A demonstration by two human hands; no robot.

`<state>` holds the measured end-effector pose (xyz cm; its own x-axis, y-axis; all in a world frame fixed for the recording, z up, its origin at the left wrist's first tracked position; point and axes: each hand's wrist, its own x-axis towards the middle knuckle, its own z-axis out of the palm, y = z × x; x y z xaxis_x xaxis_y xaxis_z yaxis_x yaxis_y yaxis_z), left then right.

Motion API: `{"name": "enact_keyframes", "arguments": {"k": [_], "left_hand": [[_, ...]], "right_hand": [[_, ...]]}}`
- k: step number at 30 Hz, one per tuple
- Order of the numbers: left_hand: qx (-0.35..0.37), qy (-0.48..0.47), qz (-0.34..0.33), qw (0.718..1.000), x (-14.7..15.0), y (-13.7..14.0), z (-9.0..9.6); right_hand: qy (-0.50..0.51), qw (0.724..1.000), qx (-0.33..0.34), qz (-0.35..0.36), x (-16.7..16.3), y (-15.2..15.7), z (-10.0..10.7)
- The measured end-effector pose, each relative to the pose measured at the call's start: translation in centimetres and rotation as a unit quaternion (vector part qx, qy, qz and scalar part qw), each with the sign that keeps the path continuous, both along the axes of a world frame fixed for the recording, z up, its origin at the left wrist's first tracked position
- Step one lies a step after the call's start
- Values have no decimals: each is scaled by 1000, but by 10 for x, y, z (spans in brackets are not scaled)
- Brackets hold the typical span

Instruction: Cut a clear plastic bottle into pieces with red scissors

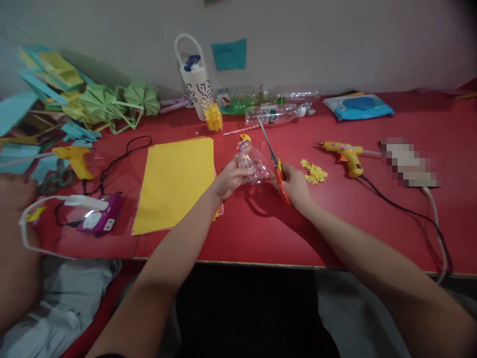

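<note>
My left hand [231,178] is closed around a clear plastic bottle top [255,166], its neck pointing away from me. Something yellow [244,138] sits at the neck end. In my right hand [295,186] is a pair of scissors [276,161] with red-orange handles, the blades pointing up and away. The scissors are beside the cut bottle piece; I cannot tell whether they touch it. Just right of that hand lies a small pile of yellow paper stars [316,172]. Left of my left hand is a stack of yellow paper [179,184].
A yellow glue gun [345,153] lies at right, its cord running to the table edge. Another glue gun [76,160] lies left, near a purple power adapter [100,214]. Plastic bottles [274,113], a white tumbler bag [196,82] and a blue wipes pack [358,107] line the wall. Another person's arm [18,258] is at far left.
</note>
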<state>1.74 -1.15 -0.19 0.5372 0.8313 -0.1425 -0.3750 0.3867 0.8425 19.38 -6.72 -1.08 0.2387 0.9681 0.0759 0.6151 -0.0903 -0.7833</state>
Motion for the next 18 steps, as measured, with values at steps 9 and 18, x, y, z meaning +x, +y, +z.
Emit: {"name": "enact_keyframes", "arguments": {"k": [9, 18], "left_hand": [[-6, 18, 2, 1000, 1, 5, -2], [-8, 49, -28, 998, 5, 6, 17]], "right_hand": [[-50, 999, 19, 10, 3, 2, -1], [19, 999, 28, 9, 2, 2, 1]]}}
